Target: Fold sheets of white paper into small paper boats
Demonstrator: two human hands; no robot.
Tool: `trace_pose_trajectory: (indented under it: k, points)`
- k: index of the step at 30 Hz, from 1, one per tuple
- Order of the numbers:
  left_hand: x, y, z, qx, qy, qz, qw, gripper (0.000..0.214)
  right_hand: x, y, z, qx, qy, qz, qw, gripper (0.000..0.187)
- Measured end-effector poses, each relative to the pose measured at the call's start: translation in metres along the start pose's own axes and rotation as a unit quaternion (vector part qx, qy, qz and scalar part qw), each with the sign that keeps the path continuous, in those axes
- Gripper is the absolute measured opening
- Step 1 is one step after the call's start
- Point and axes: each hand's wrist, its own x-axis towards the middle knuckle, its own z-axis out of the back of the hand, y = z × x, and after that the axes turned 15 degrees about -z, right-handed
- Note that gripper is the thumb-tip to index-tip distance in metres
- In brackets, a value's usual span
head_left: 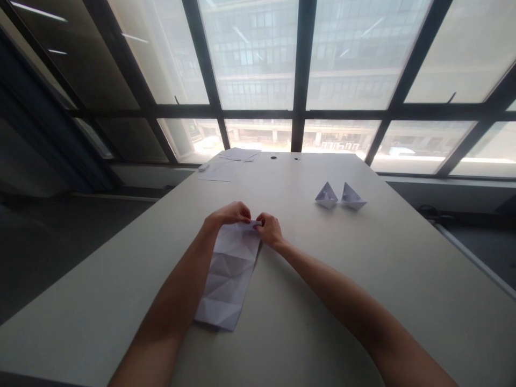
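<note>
A creased white sheet of paper [231, 271] lies lengthwise on the grey table [363, 279], folded into a long strip with many fold lines. My left hand [230, 213] pinches its far edge from the left. My right hand [269, 228] pinches the same far edge from the right. Fingertips of both hands nearly meet at the top of the paper. Both forearms reach in from the bottom of the view.
Two folded white paper boats [327, 195] [352, 196] stand side by side at the right of the table. Flat sheets of paper [229, 164] lie at the far left end. Two small dark holes [273, 158] sit near the far edge. Large windows rise behind.
</note>
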Motion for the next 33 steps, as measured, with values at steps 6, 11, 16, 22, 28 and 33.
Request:
trace_pose_trajectory:
  k: [6,11,16,22,28,33]
  points:
    - [0.002,-0.001,-0.001,0.016,0.014,0.013,1.000,0.035,0.008,-0.004,0.012,0.026,-0.002,-0.023,0.999,0.006]
    - [0.001,0.001,-0.005,0.003,0.001,0.045,0.999,0.068,0.019,-0.021,0.033,0.022,-0.045,-0.022,0.998,0.007]
    - [0.003,0.006,-0.009,-0.007,0.033,0.064,0.997,0.073,0.025,-0.063,0.083,0.062,-0.067,-0.031,0.995,0.012]
    - [0.012,-0.009,-0.017,0.084,0.015,0.012,0.996,0.073,0.015,-0.122,0.155,0.054,-0.100,-0.057,0.992,0.016]
    - [0.067,-0.066,-0.049,0.186,0.022,-0.084,0.979,0.047,0.007,-0.150,0.180,0.052,-0.118,-0.073,0.989,0.021]
    - [0.121,-0.106,-0.106,0.154,-0.115,-0.180,0.965,0.034,0.000,-0.152,0.181,0.028,-0.145,-0.071,0.986,0.031]
